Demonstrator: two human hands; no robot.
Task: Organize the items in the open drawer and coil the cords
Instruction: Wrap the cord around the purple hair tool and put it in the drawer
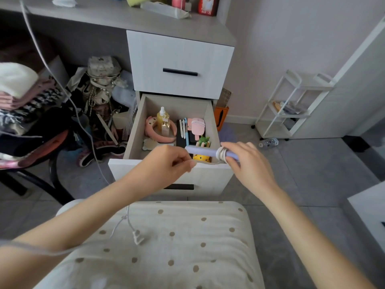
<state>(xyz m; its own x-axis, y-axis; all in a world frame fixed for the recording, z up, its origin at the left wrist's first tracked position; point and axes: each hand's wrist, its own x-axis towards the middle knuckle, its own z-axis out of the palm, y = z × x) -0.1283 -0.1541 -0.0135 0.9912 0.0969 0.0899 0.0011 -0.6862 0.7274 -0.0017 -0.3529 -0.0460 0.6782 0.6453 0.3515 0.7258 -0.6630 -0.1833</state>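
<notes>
Open drawer (135, 130), part-filled. Above its front edge, hands apart: right hand (248, 163) grips lavender stick (200, 150); left hand (173, 163) pinches, apparently, the white cord (221, 153) wound round the stick's right end.

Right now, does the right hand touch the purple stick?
Touching. The head view shows the right hand gripping the purple stick beside the coiled white cord.
</notes>
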